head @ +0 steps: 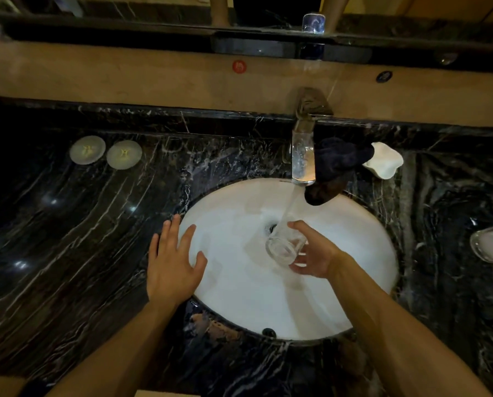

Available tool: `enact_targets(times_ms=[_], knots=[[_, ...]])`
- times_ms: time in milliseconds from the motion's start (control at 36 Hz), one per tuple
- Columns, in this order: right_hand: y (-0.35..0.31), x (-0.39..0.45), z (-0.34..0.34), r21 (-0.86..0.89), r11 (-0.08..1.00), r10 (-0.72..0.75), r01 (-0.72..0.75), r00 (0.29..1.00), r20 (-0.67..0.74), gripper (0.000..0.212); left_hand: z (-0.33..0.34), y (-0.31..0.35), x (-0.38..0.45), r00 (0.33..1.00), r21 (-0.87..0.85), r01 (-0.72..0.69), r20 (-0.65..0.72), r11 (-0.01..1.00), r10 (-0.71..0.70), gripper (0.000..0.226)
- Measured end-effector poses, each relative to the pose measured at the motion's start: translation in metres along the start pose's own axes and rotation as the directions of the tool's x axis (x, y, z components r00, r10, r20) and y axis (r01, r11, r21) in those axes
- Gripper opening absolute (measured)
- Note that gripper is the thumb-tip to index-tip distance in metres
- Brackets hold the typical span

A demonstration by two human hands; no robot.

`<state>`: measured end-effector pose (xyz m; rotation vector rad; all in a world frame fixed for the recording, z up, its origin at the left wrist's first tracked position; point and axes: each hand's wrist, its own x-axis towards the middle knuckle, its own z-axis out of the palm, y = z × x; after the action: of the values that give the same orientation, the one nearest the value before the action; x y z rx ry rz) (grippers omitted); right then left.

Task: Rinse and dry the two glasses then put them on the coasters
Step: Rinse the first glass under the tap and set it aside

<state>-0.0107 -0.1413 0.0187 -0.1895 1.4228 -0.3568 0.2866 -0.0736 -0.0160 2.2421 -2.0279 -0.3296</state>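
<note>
Clear glass [286, 247] tilted under water; coasters [105, 152] bare.

Bathroom: marble vanity [67, 239], basin [354, 224], faucet [304, 156]

Right hand [311, 255]: clear glass [285, 247] gripped, tilted under the water stream [289, 207] from the chrome faucet [304, 156] | Left hand [172, 266]: laid flat, fingers spread, across the white sink [239, 296] rim | Marble counter [82, 239]: two round coasters [105, 153] set side by side, far left | Dark cloth [336, 164]: draped beside the faucet
</note>
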Motion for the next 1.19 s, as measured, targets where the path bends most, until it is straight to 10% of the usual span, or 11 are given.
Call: enact_targets(times_ms=[250, 389, 528, 667, 944, 1194], knots=[[0.013, -0.009, 0.012, 0.272, 0.954, 0.057, -0.123, 0.970, 0.237, 0.057, 0.001, 0.000, 0.000, 1.000, 0.010, -0.001, -0.003, 1.000, 0.001, 0.066], [0.008, -0.022, 0.010, 0.049, 0.970, -0.240, 0.237, 0.968, 0.066, 0.083, 0.001, -0.001, 0.000, 1.000, 0.018, -0.007, -0.001, 1.000, 0.007, 0.066], [-0.003, -0.062, 0.002, -0.660, 0.489, -0.735, 0.571, 0.677, 0.041, 0.119, 0.000, -0.001, 0.000, 1.000, 0.009, -0.011, -0.001, 1.000, 0.011, 0.066], [-0.040, -0.114, -0.004, -0.825, 0.193, -0.834, 0.531, 0.532, 0.147, 0.134, 0.000, -0.001, 0.001, 1.000, 0.011, -0.007, 0.011, 1.000, 0.007, 0.067], [-0.131, -0.150, 0.002, -0.943, -0.077, -0.703, 0.325, 0.653, 0.282, 0.131, -0.003, 0.000, 0.000, 1.000, -0.008, -0.019, 0.008, 1.000, 0.019, 0.067], [-0.130, -0.140, -0.005, -0.930, -0.063, -0.694, 0.362, 0.654, 0.302, 0.115, -0.002, -0.001, 0.000, 0.999, 0.005, -0.029, 0.022, 1.000, 0.029, 0.066]])
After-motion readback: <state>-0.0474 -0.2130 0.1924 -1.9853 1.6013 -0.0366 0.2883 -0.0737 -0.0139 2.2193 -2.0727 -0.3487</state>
